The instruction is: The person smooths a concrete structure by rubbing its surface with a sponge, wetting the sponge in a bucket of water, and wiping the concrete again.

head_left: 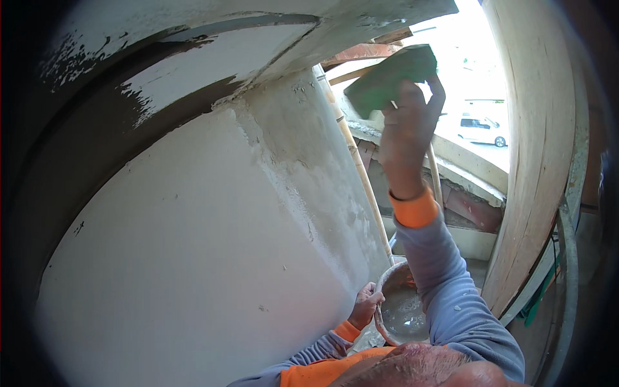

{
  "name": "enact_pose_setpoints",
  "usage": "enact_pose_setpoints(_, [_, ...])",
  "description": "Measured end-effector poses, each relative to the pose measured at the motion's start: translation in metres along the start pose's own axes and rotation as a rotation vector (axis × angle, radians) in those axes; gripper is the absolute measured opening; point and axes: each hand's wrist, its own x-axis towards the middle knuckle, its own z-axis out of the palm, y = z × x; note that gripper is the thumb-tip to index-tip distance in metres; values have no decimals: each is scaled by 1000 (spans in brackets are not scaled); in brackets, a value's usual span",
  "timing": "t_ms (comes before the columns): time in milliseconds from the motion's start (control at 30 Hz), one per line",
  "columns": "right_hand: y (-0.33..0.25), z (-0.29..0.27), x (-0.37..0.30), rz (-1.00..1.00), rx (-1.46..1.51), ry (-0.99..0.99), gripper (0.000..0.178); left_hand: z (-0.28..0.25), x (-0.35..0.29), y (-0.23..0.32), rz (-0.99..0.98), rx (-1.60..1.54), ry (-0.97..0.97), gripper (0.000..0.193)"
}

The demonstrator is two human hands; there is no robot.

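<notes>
Raised toward the opening at the upper right, my right hand (409,138) grips a flat green board-like tool (392,79) that looks like a plasterer's float. It is tilted and a little blurred, held apart from the wall. Low in the view, my left hand (365,304) is closed on the rim of a round bucket (379,322). Wet greyish material (407,315) lies inside it, partly hidden behind my right sleeve. Left of both hands stands a pale wall (193,238), smooth and white over most of its face, with a rougher grey strip (309,148) along its right side.
A beam (258,48) with patchy white coating runs overhead. A bamboo pole (351,142) stands along the wall's right edge. To my right rise a thick wooden post (535,129) and a curved metal pipe (567,277). Outside, a white vehicle (480,129) is visible beyond a ledge (471,171).
</notes>
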Motion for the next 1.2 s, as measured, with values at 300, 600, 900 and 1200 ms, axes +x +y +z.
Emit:
enact_pose_setpoints(300, [32, 48, 7, -291, -469, -111, 58, -1, 3, 1, 3, -14, 40, 11])
enact_pose_setpoints(600, [14, 59, 31, -490, -325, 37, 59, 0, 3, -3, 13, -22, 45, 11])
enact_pose_setpoints(900, [11, 53, 10, -295, -202, 26, 57, 1, 2, -1, -3, -18, 40, 10])
enact_pose_setpoints(1200, [24, 38, 3, -277, -528, -123, 61, 2, -3, 3, -3, -11, 58, 11])
